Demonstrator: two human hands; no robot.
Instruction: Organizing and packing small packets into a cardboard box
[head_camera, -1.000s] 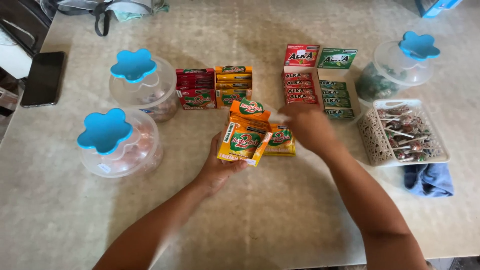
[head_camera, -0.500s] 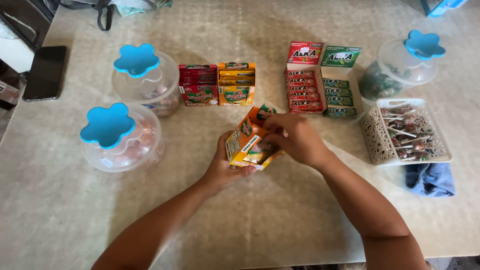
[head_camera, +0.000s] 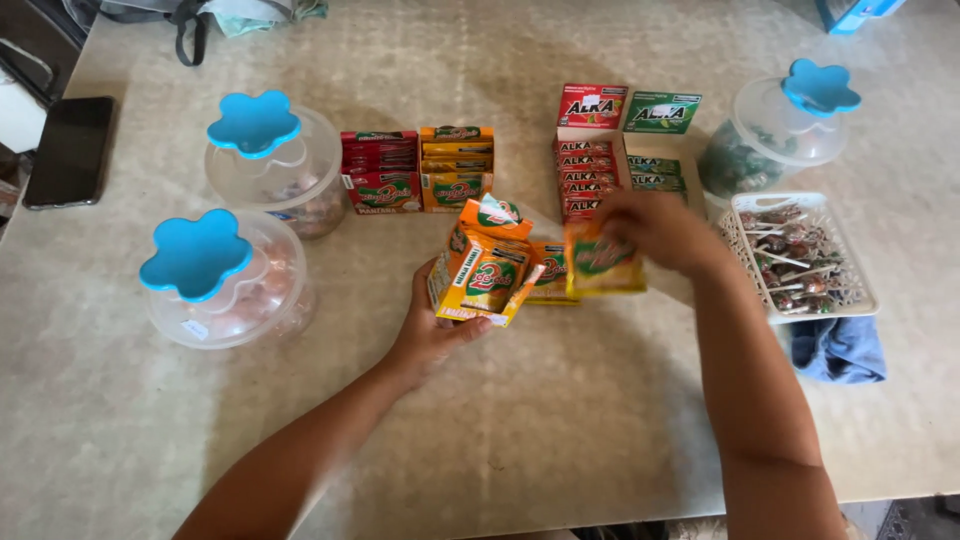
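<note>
Currently: open orange carton sits mid-table, held upright-ish, tilted a bit, top flap up. Left hand wraps it from below/near side, firm closed grip on the carton. Right hand is just right of it, fingers pinched closed on a flat orange-yellow packet, blurred so prob. in motion; exact finger placement can't tell. One more packet lies flat on the table between carton and held packet, partly hidden behind the carton.

Far side of carton: red box stack and orange box stack, side by side. Right of those, red display tray and green display tray, touching. Far right: clear jar w/ blue flower lid, white basket of lollipops, blue cloth near it. Left: two more clear jars w/ blue lids. Phone at far-left edge.

Risks, my read:
- carton open + tilted → remaining packets could slide out if left hand tips it further.
- right-hand pinch looks like an edge grip; fast move could drop the packet.
- right forearm passes close to basket; a wide swing could knock lollipops out.
- loose packet under carton may get crushed if carton is set down on it.
</note>
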